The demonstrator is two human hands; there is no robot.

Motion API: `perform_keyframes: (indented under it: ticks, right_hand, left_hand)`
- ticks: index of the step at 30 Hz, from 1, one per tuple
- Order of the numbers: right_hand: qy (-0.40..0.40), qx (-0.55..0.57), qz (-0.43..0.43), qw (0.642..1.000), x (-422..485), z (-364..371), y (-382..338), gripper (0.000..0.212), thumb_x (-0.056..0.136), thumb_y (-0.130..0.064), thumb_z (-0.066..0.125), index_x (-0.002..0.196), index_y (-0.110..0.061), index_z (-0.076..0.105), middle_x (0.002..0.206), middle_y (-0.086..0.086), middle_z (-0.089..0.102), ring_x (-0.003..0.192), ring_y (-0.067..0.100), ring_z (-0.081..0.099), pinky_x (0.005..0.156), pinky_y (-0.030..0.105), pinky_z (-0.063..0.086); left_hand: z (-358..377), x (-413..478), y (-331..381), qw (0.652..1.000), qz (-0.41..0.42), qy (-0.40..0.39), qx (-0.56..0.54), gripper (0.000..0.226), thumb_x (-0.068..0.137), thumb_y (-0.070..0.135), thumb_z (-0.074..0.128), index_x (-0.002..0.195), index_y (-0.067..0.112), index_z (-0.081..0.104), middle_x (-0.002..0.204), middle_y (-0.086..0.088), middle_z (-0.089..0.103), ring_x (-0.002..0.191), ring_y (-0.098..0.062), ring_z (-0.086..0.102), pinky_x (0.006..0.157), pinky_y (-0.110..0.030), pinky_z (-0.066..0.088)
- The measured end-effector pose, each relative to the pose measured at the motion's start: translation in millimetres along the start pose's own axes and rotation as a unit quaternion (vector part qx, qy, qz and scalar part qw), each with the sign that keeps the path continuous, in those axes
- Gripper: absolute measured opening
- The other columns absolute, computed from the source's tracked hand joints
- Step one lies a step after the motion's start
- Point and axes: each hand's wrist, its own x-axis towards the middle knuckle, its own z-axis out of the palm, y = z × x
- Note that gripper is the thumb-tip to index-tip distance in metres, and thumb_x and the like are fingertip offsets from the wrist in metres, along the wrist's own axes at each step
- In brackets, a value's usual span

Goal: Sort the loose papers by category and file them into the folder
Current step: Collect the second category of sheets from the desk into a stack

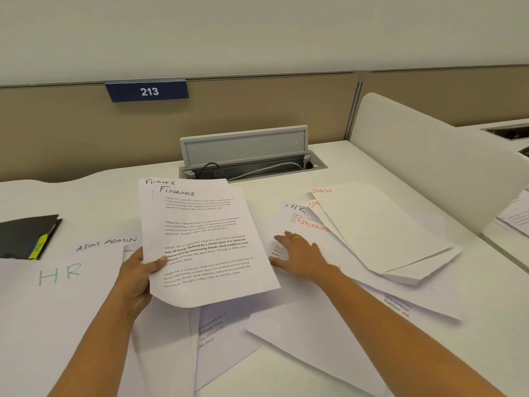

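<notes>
Finance sheets (pixel 206 242) are held above the bench (pixel 346 163).
They are pinched by the left hand (pixel 134 279); the right hand (pixel 302 257) is laid, fingers spread, on loose papers (pixel 372 233). The black folder (pixel 25 234) is seen far left.

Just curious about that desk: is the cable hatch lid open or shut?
Open. The lid stands tilted up behind the hatch, and cables show inside it.

black folder (pixel 27 233); yellow tab (pixel 38 247)
</notes>
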Motion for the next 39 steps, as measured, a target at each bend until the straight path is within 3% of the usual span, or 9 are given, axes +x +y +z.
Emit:
perform_keyframes:
  ticks: [7, 10, 13, 16, 22, 29, 31, 35, 39]
  right_hand:
    - [-0.064, -0.02, -0.022, 0.998, 0, -8, 18, 0.065, 0.091, -0.05, 0.048, 0.147, -0.03, 0.023, 0.159, -0.002, 0.004, 0.146, 0.015, -0.002, 0.114, 0.053, 0.001]
    - [0.002, 0.135, -0.04, 0.99, -3, -14, 5, 0.049, 0.095, -0.037, 0.049, 0.14, -0.019, 0.041, 0.153, 0.002, 0.028, 0.143, 0.016, 0.02, 0.115, 0.038, 0.016]
    - [0.024, 0.41, -0.005, 0.912, -11, -22, -22, 0.041, 0.098, -0.036, 0.041, 0.127, -0.01, 0.056, 0.126, 0.002, 0.058, 0.113, 0.015, 0.056, 0.099, 0.025, 0.039]
    - [-0.02, 0.51, 0.014, 0.86, -13, -21, -42, 0.03, 0.101, -0.022, 0.039, 0.118, -0.009, 0.059, 0.107, 0.005, 0.063, 0.085, 0.012, 0.062, 0.073, 0.018, 0.049]
    - [-0.049, 0.612, 0.064, 0.786, -11, -5, -81, 0.03, 0.094, -0.032, 0.054, 0.117, -0.013, 0.053, 0.111, 0.005, 0.065, 0.089, 0.017, 0.063, 0.067, 0.025, 0.053]
    - [0.016, 0.557, 0.012, 0.83, -3, -8, -91, 0.036, 0.089, -0.001, 0.057, 0.123, -0.009, 0.056, 0.116, 0.012, 0.063, 0.097, 0.03, 0.063, 0.089, 0.043, 0.052]
    - [0.044, 0.57, 0.027, 0.82, 0, -9, -85, 0.035, 0.089, -0.003, 0.058, 0.123, -0.011, 0.056, 0.116, 0.01, 0.063, 0.099, 0.031, 0.063, 0.09, 0.045, 0.052]
    - [0.08, 0.613, 0.06, 0.784, 4, -12, -68, 0.039, 0.089, -0.002, 0.057, 0.128, -0.007, 0.053, 0.119, 0.013, 0.062, 0.103, 0.034, 0.062, 0.091, 0.045, 0.051]
    - [0.099, 0.64, 0.069, 0.759, 3, -18, -54, 0.037, 0.09, -0.001, 0.055, 0.127, -0.007, 0.053, 0.119, 0.014, 0.062, 0.1, 0.033, 0.062, 0.083, 0.041, 0.052]
  left_hand:
    - [-16, -2, 7, 1.0, 0.01, 0.012, -0.013, 0.032, 0.087, -0.012, 0.047, 0.105, 0.012, 0.058, 0.12, -0.015, 0.057, 0.071, -0.018, 0.069, 0.053, -0.027, 0.058]
    - [-11, -6, 4, 1.0, 0.007, 0.009, -0.02, 0.041, 0.087, -0.012, 0.047, 0.124, 0.005, 0.051, 0.111, -0.013, 0.061, 0.084, -0.024, 0.061, 0.051, -0.028, 0.058]
    - [1, -12, 1, 0.999, 0.005, -0.005, -0.032, 0.038, 0.087, -0.012, 0.047, 0.119, 0.008, 0.052, 0.094, -0.006, 0.064, 0.084, -0.024, 0.061, 0.051, -0.029, 0.058]
    - [2, -13, 4, 0.997, 0.018, -0.003, -0.07, 0.032, 0.087, -0.013, 0.046, 0.106, 0.011, 0.058, 0.087, -0.002, 0.07, 0.087, -0.025, 0.062, 0.054, -0.03, 0.058]
    - [-19, -17, 16, 0.996, 0.056, 0.03, -0.063, 0.031, 0.087, -0.012, 0.048, 0.102, 0.012, 0.059, 0.09, -0.002, 0.07, 0.079, -0.021, 0.068, 0.057, -0.031, 0.059]
    - [-35, -31, 8, 0.989, 0.086, 0.113, 0.04, 0.028, 0.093, 0.012, 0.053, 0.121, 0.009, 0.055, 0.109, -0.012, 0.065, 0.087, -0.023, 0.064, 0.078, -0.031, 0.054]
    - [-43, -33, 2, 0.941, 0.154, 0.198, 0.225, 0.031, 0.094, 0.024, 0.052, 0.121, 0.01, 0.057, 0.119, -0.012, 0.062, 0.104, -0.026, 0.059, 0.092, -0.034, 0.046]
    - [-65, -30, -18, 0.73, 0.091, 0.221, 0.64, 0.06, 0.093, 0.05, 0.038, 0.143, 0.018, 0.029, 0.153, -0.009, 0.022, 0.143, -0.031, 0.009, 0.11, -0.061, 0.004]
    - [-60, -31, -40, 0.717, -0.048, 0.141, 0.681, 0.076, 0.089, 0.064, 0.028, 0.148, 0.024, 0.004, 0.157, -0.007, -0.006, 0.143, -0.034, -0.01, 0.106, -0.066, 0.001]
